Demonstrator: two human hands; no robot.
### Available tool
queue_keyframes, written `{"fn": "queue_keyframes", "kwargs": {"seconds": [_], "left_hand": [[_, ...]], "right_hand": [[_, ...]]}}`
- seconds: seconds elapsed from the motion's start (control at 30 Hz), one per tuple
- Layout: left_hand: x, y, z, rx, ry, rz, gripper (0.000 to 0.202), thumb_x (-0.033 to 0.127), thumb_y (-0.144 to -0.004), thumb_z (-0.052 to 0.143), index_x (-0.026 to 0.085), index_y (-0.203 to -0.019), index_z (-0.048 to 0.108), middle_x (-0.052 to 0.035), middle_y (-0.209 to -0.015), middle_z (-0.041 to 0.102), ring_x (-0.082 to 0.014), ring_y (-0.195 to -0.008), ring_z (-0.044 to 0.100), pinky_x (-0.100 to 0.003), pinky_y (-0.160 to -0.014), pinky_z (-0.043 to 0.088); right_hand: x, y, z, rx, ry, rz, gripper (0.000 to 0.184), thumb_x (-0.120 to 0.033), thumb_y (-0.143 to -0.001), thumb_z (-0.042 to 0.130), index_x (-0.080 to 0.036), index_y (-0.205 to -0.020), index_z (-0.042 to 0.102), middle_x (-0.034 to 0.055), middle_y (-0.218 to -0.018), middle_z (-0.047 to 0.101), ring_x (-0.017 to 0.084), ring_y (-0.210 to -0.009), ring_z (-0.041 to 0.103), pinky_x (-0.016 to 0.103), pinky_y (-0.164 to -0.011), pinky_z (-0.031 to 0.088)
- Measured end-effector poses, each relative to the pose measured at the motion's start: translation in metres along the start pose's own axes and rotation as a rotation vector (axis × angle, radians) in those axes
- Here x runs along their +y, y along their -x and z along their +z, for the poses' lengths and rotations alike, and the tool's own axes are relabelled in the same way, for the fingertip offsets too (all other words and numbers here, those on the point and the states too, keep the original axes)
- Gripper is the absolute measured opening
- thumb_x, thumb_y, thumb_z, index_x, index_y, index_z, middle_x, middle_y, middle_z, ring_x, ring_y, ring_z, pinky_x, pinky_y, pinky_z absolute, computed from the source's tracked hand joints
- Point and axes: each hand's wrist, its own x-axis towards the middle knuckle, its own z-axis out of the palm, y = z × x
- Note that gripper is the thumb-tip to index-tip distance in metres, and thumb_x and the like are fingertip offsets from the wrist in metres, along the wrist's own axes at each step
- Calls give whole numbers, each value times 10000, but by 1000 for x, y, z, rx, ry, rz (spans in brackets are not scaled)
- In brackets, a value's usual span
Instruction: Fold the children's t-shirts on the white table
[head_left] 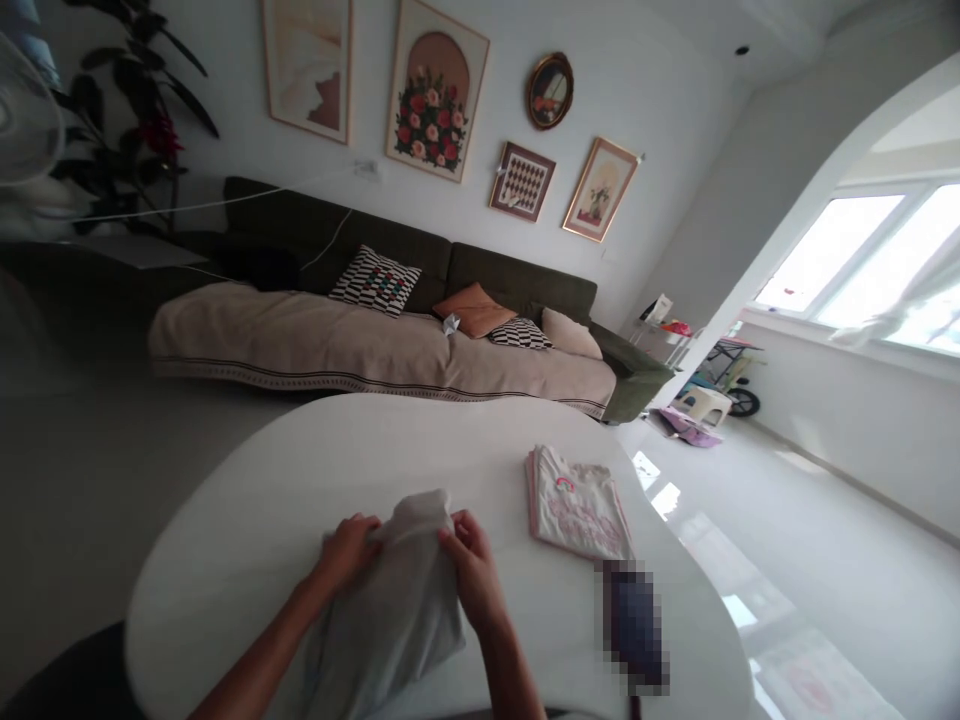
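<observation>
A light grey piece of cloth (pixel 405 610), which looks like a garment, lies on the white table (pixel 285 460) in front of me. Its far edge is raised a little off the tabletop. My left hand (pixel 352 550) is closed on the cloth's left side near that edge. At the upper right corner my right hand (pixel 471 565) pinches the fabric between thumb and fingers. To the right of my hands sits a folded stack of white and pink clothing (pixel 579 503), with a small rainbow print on top.
A dark pixelated object (pixel 637 625) lies near the table's right edge. Behind the table stands a long sofa (pixel 375 345) with a beige cover and several cushions. Shiny floor and a white stool (pixel 705 405) are at the right.
</observation>
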Motion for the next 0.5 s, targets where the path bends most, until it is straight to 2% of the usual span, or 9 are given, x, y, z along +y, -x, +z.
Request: {"fn": "queue_keyframes", "kwargs": {"seconds": [0.07,0.13,0.17,0.27,0.33,0.4,0.43,0.5], "left_hand": [[1,1,-13,41,119,25,285,280,-786,399,177,-930,623,-108,-967,667,-213,-923,611,-291,-806,446],[7,1,-29,89,227,41,323,325,-827,337,165,-907,605,-88,-892,658,-199,-848,615,-278,-755,456],[11,0,-39,113,276,54,341,348,-837,318,160,-903,595,-76,-861,649,-194,-812,611,-273,-725,460],[33,-1,-73,159,404,134,343,401,-838,335,162,-921,566,-36,-822,618,-169,-767,586,-247,-681,461],[54,0,-101,177,496,212,310,406,-829,381,172,-942,551,-10,-811,597,-150,-759,568,-229,-676,457],[77,3,-133,227,622,294,269,398,-810,444,177,-920,549,5,-776,574,-137,-715,550,-221,-638,452],[89,4,-150,281,680,335,251,397,-790,487,176,-886,555,8,-757,568,-134,-692,542,-219,-614,449],[111,8,-183,436,685,410,226,389,-757,547,183,-845,577,11,-756,577,-138,-694,541,-221,-607,444]], "right_hand": [[-10,-4,-2,-21,-122,50,184,-219,-657,636,-206,-708,459,-60,-638,558,78,-549,495,163,-495,353],[-16,-8,-7,-17,-136,84,211,-191,-617,646,-211,-744,478,-64,-622,560,83,-522,502,166,-475,350],[-18,-11,-10,-20,-144,104,243,-196,-612,650,-215,-803,502,-55,-642,579,97,-534,525,178,-486,372],[-36,-17,-20,-58,-143,143,489,-220,-599,691,-237,-1055,514,-23,-784,642,140,-652,592,231,-585,450],[-63,-20,-28,-176,-60,151,490,-227,-609,710,-226,-1071,547,-25,-809,643,131,-690,587,223,-619,448],[-102,-22,-34,-319,114,102,334,-253,-657,703,-189,-972,609,-31,-756,624,112,-675,562,201,-600,426],[-125,-21,-36,-353,218,36,256,-271,-683,694,-174,-910,626,-34,-721,607,106,-662,548,196,-587,415],[-174,-18,-39,-300,417,-184,167,-288,-718,680,-168,-821,623,-47,-678,565,94,-643,519,191,-567,397]]}}
